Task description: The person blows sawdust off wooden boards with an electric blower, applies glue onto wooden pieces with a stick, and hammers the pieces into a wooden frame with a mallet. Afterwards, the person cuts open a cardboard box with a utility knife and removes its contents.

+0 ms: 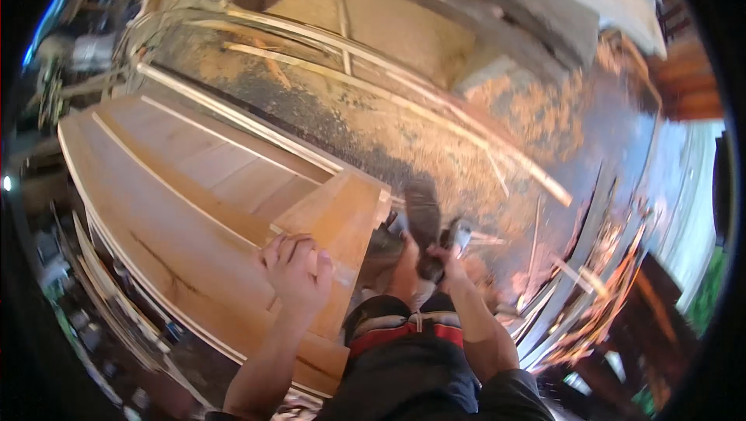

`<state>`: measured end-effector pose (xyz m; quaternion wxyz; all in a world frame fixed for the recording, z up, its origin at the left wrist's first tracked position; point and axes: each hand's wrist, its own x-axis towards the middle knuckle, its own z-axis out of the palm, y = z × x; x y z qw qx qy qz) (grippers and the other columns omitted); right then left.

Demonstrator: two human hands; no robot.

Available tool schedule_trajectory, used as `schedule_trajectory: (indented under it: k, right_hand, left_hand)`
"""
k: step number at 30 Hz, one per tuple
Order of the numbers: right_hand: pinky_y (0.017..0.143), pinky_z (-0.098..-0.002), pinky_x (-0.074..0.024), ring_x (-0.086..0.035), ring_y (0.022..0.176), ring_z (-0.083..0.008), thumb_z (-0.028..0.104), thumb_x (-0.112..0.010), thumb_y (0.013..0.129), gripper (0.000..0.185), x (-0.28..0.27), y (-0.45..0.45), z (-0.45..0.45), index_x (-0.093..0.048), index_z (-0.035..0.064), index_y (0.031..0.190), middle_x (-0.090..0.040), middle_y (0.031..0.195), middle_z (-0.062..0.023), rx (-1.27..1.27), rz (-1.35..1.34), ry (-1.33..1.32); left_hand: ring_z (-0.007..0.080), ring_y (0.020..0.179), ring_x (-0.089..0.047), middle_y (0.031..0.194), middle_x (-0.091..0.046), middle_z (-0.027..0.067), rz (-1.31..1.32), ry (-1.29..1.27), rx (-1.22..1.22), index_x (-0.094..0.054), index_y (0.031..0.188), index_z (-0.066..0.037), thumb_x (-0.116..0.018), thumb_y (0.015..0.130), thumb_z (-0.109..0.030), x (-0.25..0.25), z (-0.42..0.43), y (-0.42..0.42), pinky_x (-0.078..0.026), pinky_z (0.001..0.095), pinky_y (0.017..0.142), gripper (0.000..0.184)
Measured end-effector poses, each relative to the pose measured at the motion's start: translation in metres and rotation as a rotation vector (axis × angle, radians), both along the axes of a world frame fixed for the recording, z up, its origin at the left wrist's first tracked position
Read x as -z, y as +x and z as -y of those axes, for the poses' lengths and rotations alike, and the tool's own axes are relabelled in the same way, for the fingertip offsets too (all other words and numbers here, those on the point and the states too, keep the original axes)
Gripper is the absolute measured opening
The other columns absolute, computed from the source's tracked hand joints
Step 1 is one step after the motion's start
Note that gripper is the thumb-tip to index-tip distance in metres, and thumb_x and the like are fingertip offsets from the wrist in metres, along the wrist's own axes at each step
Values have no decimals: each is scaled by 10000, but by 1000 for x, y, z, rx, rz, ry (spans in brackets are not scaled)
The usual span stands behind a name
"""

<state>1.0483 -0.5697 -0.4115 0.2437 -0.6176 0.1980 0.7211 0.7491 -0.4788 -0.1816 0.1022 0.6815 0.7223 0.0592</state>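
Observation:
My left hand [299, 272] is over the near end of a large wooden panel piece [171, 211], its fingers curled in. Whether it holds anything small is hidden. The piece has raised light strips along its length and a wide board [342, 215] across its end. My right hand [451, 258] is beside this end, in front of my legs, closed around a dark tool with a grey end [461, 236]. Blur hides the tool's exact kind.
Long wooden strips [373, 83] lie across the sawdust-strewn floor [373, 129]. Scrap wood and offcuts [590, 281] are heaped at the right. More narrow boards [116, 289] lie along the left side. A heavy timber bench or beam [497, 17] spans the top.

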Motion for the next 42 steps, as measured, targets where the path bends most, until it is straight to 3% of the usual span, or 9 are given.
schedule_trajectory:
  k: [5, 8, 10, 16, 22, 25, 29, 35, 42]
  right_hand:
    - [872, -401, -549, -687, 985, -296, 204, -836, 764, 676, -134, 29, -58, -501, -26, 1305, -696, 1056, -175, -1362, 439, 823]
    - [933, -393, -522, -667, 1098, -289, 242, -858, 747, 744, -210, 37, -122, -508, -52, 1335, -682, 1169, -216, -1385, 305, 918]
    - [942, -381, -518, -659, 1122, -277, 226, -861, 743, 724, -207, 48, -162, -533, -54, 1324, -673, 1203, -227, -1397, 244, 891]
    - [936, -402, -518, -672, 1076, -317, 159, -858, 730, 638, -251, 4, -292, -562, -53, 1253, -690, 1139, -215, -1499, 260, 1106]
    - [921, -390, -516, -673, 1032, -280, 190, -797, 734, 576, -243, 2, -397, -586, -64, 1206, -692, 1110, -204, -1785, 211, 1146]
    - [941, -384, -508, -675, 1054, -299, 227, -784, 746, 577, -207, 31, -427, -593, -68, 1204, -693, 1113, -222, -1925, 234, 1029]
    - [997, -430, -490, -636, 1156, -409, 362, -803, 739, 707, -196, 66, -449, -567, -95, 1224, -655, 1186, -306, -2096, 249, 846]
    - [1008, -427, -485, -628, 1183, -391, 406, -816, 743, 757, -204, 94, -457, -550, -66, 1271, -647, 1218, -298, -2152, 139, 707]
    - [976, -408, -495, -666, 1109, -357, 331, -815, 761, 628, -197, 85, -463, -606, -51, 1213, -689, 1142, -259, -2140, 154, 848]
  left_hand:
    - [409, 1356, -406, 1403, -497, 242, 93, 199, -366, -593, 1272, -52, -609, 850, -236, -2, 27, -5, -259, 605, 1117, 461]
    - [465, 1415, -336, 1469, -401, 312, 429, 465, -856, -475, 1405, 8, -585, 901, -245, 5, 35, 4, -254, 525, 1178, 575]
    - [470, 1273, -491, 1316, -542, 304, 630, 275, -1125, -437, 1415, 9, -563, 920, -198, -25, 39, 5, -373, 504, 1081, 551]
    - [401, 911, -670, 951, -671, 277, 454, 24, -1406, -582, 1186, 41, -605, 958, -280, -68, 81, 2, -490, 524, 827, 395]
    - [372, 1298, -508, 1416, -524, 224, -329, -320, -1364, -511, 1383, -37, -637, 901, -224, -26, 82, 2, -373, 530, 1068, 533]
    - [384, 1473, -281, 1623, -265, 163, -421, -243, -1428, -450, 1461, -70, -647, 874, -147, 1, 92, 18, -215, 587, 1168, 624]
    - [379, 1486, -231, 1658, -188, 120, -553, -504, -1431, -355, 1534, -114, -693, 864, -187, 37, 145, 30, -173, 618, 1181, 754]
    - [375, 1502, -237, 1645, -219, 164, -187, -615, -1591, -321, 1536, -70, -696, 850, -176, 6, 128, 30, -240, 641, 1154, 789]
    - [409, 1410, -400, 1507, -410, 281, 13, -240, -1583, -362, 1490, 13, -734, 850, -244, 19, 163, 13, -345, 461, 1153, 784]
